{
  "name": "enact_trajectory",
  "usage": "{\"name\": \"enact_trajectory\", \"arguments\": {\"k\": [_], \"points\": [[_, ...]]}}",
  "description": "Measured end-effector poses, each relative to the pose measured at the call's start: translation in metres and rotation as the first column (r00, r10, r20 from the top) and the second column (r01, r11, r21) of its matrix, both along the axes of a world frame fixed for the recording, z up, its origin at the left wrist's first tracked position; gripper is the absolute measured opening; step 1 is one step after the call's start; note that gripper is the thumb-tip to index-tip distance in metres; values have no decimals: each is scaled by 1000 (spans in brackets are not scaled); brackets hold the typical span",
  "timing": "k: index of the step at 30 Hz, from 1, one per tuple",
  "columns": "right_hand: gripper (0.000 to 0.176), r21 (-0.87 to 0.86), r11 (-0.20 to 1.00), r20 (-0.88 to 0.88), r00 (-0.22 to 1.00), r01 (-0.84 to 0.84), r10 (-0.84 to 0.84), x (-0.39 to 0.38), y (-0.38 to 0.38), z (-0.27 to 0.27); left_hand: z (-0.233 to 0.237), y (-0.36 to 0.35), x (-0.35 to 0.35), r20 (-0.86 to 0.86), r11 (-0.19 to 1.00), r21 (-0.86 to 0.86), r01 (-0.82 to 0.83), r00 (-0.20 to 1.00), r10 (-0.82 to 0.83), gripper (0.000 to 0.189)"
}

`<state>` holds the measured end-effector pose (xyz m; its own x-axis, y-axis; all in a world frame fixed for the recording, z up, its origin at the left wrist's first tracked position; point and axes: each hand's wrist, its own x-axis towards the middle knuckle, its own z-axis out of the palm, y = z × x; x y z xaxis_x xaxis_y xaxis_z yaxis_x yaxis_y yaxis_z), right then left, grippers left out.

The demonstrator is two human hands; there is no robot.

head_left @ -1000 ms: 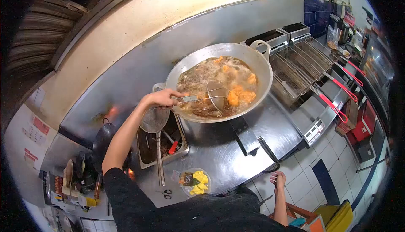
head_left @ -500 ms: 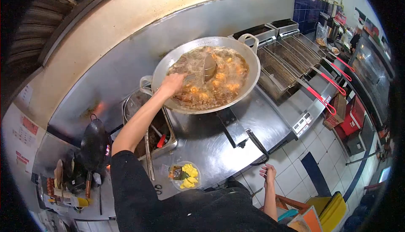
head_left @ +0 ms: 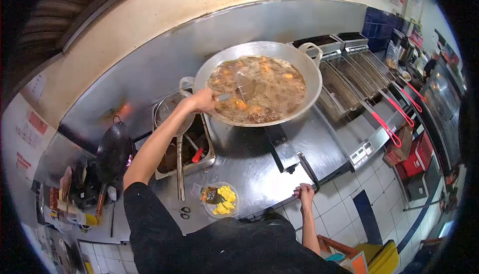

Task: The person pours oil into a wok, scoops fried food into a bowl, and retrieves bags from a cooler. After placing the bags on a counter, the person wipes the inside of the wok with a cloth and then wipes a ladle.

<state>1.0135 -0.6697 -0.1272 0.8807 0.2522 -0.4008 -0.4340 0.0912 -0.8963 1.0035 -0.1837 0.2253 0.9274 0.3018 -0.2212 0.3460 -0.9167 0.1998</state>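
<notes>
A large metal wok (head_left: 314,87) holds bubbling brown oil with orange fried pieces in it. Over its left rim reaches my left hand (head_left: 203,100), closed round the handle of a strainer (head_left: 244,85), whose round head dips into the oil. My right hand (head_left: 304,192) hangs low near the counter's front edge, beside a black handle (head_left: 308,170); its fingers are curled, and whether anything is in them is too small to make out. A clear bowl (head_left: 237,205) with yellow pieces and a small packet sits on the steel counter (head_left: 239,157).
Left of the wok stands a tray (head_left: 212,149) with a long-handled skimmer (head_left: 180,174) across it. Scissors (head_left: 185,213) lie by the bowl. A black pan (head_left: 114,152) is at the left. Fryer baskets (head_left: 344,82) with red handles stand right.
The view has shifted, moving the wok rightward in the frame. The strainer head sits lower in the oil. My right hand has moved left and up, and its fingers have curled more.
</notes>
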Motion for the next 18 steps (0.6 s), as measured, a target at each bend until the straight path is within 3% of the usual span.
{"name": "enact_trajectory", "arguments": {"k": [1, 4, 10, 15, 18], "points": [[19, 6, 1000, 7, 1000, -15, 15, 1, 4, 0, -4, 8, -5, -59, 992, -125, -24, 998, 17, 50], [18, -24, 996, 38, 996, -81, 82, 4, 16, 14, 37, -25, -28, -132, 969, -212, -123, 987, 96, 50], [16, -52, 994, 78, 992, -93, 97, 19, 36, 18, 43, -34, -16, -236, 877, -445, -180, 969, 79, 58], [15, -101, 994, 73, 996, -41, 49, 23, 42, 14, 32, -34, 20, -198, 853, -483, -199, 973, 116, 56], [19, -208, 975, 107, 993, 73, -52, 22, 48, 12, 13, -20, 43, -153, 872, -452, -187, 979, 131, 56]]}}
